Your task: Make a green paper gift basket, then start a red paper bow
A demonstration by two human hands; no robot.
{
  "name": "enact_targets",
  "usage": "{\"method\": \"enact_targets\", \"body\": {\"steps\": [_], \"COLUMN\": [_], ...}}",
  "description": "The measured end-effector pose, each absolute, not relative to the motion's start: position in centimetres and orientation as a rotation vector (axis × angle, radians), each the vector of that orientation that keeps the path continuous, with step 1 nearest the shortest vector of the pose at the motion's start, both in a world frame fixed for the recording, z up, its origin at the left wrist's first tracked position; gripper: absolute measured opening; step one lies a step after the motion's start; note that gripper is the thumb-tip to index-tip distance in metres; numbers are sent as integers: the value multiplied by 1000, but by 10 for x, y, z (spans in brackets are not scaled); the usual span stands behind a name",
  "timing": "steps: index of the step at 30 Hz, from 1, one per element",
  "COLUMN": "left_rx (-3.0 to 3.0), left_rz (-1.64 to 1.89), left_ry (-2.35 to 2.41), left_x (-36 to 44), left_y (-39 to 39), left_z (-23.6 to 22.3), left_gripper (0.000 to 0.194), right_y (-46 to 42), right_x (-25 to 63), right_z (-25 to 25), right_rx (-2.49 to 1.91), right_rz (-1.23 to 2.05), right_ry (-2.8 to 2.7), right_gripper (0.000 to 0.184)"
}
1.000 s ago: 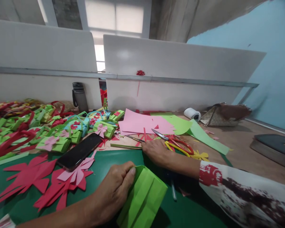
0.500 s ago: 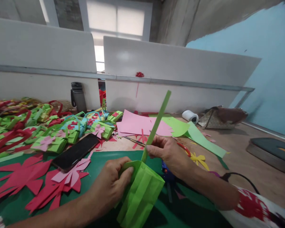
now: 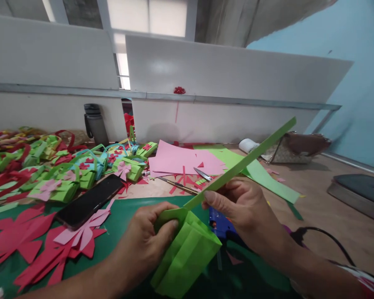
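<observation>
My left hand (image 3: 154, 232) grips the upper edge of a green paper bag (image 3: 190, 255), thumb in front and fingers behind. The bag is tilted, its pleated side toward me. A long light-green paper strip (image 3: 246, 167) rises from the bag's top edge and slants up to the right. My right hand (image 3: 239, 207) pinches this strip near its lower end. Whether the strip is stuck to the bag, I cannot tell. Behind my right hand lies a blue glue gun (image 3: 222, 226), partly hidden. Scissors (image 3: 202, 174) lie beyond, their handles covered by my hand.
Left lie a black phone (image 3: 90, 199), red paper flower cutouts (image 3: 18, 232) and pink ones (image 3: 84, 228). Finished small bags (image 3: 57, 185) pile behind them, near a grey bottle (image 3: 95, 124). Pink sheets (image 3: 180, 158) and green sheets (image 3: 271, 182) lie ahead. A black cable (image 3: 330, 236) curves at right.
My right hand has moved right, swinging the strip from nearly upright to a slant toward the right. The glue gun and scissors show more. The view has shifted slightly.
</observation>
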State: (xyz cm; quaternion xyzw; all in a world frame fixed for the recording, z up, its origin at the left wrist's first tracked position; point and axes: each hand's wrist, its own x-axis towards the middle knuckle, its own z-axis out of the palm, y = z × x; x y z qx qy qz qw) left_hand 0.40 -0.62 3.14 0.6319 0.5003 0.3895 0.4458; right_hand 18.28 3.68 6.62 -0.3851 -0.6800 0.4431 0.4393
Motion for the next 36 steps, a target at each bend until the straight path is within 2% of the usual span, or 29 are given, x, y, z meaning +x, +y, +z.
{"method": "enact_targets", "body": {"steps": [7, 19, 31, 36], "left_rx": [1610, 1566, 1585, 1605], "left_rz": [993, 1031, 1028, 1013], "left_ry": [1270, 1236, 1242, 1255], "left_x": [3, 0, 0, -1], "left_y": [-5, -1, -1, -2], "left_z": [32, 27, 29, 29], "left_gripper": [17, 16, 19, 20], "right_y": [32, 27, 29, 29], "right_x": [180, 176, 176, 174], "right_z": [64, 63, 58, 57], "right_rx": [-965, -997, -993, -981], "right_rz": [1149, 755, 567, 538], "right_ry": [-1728, -1892, -1974, -1982], "right_gripper": [12, 11, 12, 6]}}
